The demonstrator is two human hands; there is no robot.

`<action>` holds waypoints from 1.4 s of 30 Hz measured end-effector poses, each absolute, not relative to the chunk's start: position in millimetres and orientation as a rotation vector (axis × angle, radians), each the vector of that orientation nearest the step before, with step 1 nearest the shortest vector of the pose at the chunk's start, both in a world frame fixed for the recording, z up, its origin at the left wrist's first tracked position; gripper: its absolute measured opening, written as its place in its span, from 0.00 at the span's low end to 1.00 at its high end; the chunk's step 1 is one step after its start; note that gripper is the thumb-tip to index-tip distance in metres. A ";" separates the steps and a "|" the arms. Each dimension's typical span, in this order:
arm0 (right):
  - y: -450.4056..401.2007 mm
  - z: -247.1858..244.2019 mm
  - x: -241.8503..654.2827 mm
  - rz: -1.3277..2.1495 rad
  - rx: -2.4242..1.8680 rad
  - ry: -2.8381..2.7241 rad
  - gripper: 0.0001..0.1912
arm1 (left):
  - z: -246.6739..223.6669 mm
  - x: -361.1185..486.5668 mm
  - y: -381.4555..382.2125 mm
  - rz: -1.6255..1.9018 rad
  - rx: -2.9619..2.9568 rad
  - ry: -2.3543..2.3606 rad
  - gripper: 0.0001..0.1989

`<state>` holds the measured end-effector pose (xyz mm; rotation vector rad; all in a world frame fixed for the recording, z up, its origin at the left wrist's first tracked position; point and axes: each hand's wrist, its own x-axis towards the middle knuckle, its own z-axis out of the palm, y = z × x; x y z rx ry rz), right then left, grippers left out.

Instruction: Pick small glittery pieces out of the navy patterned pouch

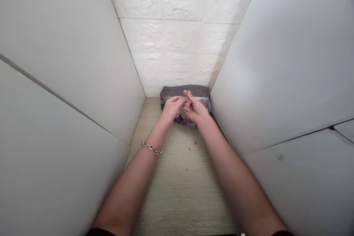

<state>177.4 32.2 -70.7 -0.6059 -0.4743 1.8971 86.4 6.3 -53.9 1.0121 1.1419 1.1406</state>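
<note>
My left hand [172, 110] and my right hand [195, 109] meet over an open bag [197, 89] at the far end of the surface. My left fingers are pinched together against the right fingertips; what they hold, if anything, is too small to make out. My right hand is turned partly palm up with its fingers curled in, and a tiny dark speck shows at them. The bag is grey inside with a dark patterned side, and small pinkish bits show in it. Both hands hide its middle.
A pale wood-grain surface [179, 184] runs beneath my arms, with a few small dark crumbs [195, 142] on it. Grey-white panels stand close on the left [69, 44] and right [293, 62]. Behind the bag rises a white embossed wall [179, 37].
</note>
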 end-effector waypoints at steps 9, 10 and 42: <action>30.3 -69.5 177.0 1.895 -0.601 -0.486 0.05 | -54.9 84.7 7.0 1.134 0.998 1.130 0.05; 30.1 -69.5 177.0 1.902 -0.599 -0.487 0.05 | -55.0 84.5 7.0 1.136 0.997 1.126 0.05; 28.6 -59.6 179.9 1.091 -1.097 -1.188 0.14 | -62.7 85.2 10.9 1.144 0.929 1.032 0.14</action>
